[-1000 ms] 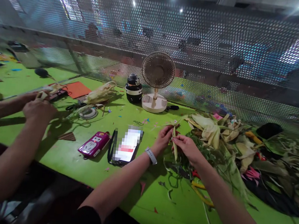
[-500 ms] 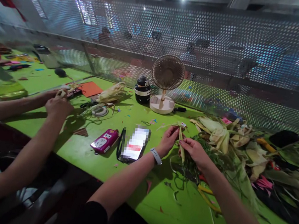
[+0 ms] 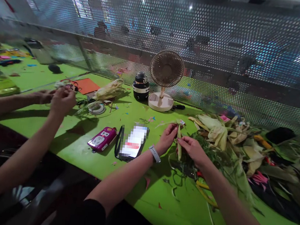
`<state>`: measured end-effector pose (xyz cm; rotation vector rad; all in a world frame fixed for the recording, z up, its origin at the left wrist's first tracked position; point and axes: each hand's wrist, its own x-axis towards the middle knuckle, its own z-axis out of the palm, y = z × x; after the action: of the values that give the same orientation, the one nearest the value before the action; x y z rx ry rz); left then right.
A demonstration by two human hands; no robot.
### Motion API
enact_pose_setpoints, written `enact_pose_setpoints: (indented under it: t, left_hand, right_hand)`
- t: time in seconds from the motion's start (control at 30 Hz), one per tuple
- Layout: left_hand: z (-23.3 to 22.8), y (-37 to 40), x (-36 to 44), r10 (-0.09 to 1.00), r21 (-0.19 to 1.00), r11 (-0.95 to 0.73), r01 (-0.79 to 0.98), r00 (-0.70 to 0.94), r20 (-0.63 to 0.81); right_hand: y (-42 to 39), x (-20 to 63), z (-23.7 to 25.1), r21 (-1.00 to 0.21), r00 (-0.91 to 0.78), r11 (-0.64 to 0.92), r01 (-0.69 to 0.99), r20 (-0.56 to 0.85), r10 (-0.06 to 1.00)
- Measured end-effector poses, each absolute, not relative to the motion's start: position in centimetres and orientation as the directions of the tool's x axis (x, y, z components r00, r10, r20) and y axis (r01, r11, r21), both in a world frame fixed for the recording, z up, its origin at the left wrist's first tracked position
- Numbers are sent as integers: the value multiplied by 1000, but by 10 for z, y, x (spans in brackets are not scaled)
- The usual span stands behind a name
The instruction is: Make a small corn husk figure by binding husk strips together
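Head view: strip of pale green corn husk (image 3: 179, 146) stands nearly upright between the two hands, its long axis running from the table up and slightly away from the person, its top ending near a small pale tag. The left hand (image 3: 166, 138) pinches the strip from its left side, fingers curled around the upper part; a grey wristband (image 3: 154, 153) sits on that wrist. The right hand (image 3: 192, 148) pinches it from the right, a little lower, thumb and forefinger closed on the edge. Both hands touch the strip and neither is clearly nearer; they meet just above the green table (image 3: 141, 194), right beside the near-left edge of the husk pile (image 3: 232, 142), which spreads to the person's right.

Counts: one strip in the hands, one pile of husks, one separate husk bundle (image 3: 108, 90) further left. One desk fan (image 3: 165, 79) stands by the perforated screen (image 3: 200, 42), with one dark jar-like container (image 3: 141, 86) just beside it. One phone (image 3: 132, 143) and one magenta power strip (image 3: 102, 139) lie side by side left of the hands. A co-worker's two hands (image 3: 60, 99) are closed over something small and blurred, well apart to the left.
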<state>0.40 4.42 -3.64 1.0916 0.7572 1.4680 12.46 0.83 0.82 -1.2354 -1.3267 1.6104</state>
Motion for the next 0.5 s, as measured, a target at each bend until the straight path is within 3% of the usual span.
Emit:
enact_pose_setpoints:
  t: [0.5]
  left_hand:
    - [-39,45,5,977,887,-193,-420,-2,212]
  right_hand:
    - [9,123,7,-978,-270,-201,63,-210,940]
